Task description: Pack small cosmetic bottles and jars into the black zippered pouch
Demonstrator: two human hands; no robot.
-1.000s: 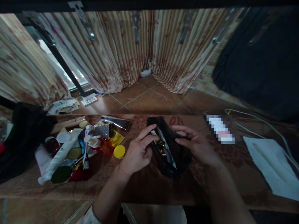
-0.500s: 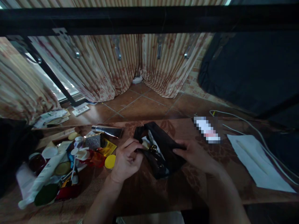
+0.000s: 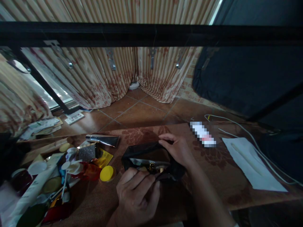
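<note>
A black fabric pouch (image 3: 139, 150) lies on the brown cloth in front of me, its mouth spread wide. Some small items show inside, among them a round gold-coloured piece (image 3: 151, 166); the rest are too dark to name. My left hand (image 3: 138, 190) is closed on the near rim of the pouch. At the far right rim, the thumb and fingers of my right hand (image 3: 176, 148) pinch the fabric. Just left of the pouch stands a small container with a yellow lid (image 3: 107, 173).
Bottles, tubes and jars crowd the left side, with a glittery grey box (image 3: 88, 153) and a silver tube (image 3: 103, 140) behind. On the right lie a blurred-out flat object (image 3: 203, 134), a white paper sheet (image 3: 253, 164) and a white cable (image 3: 257, 143). A dark bar (image 3: 151, 34) crosses beyond the table.
The pouch has turned so its opening runs side to side and gapes wider. My left hand has come nearer along its rim; my right hand has shifted to the far edge. The view has tilted.
</note>
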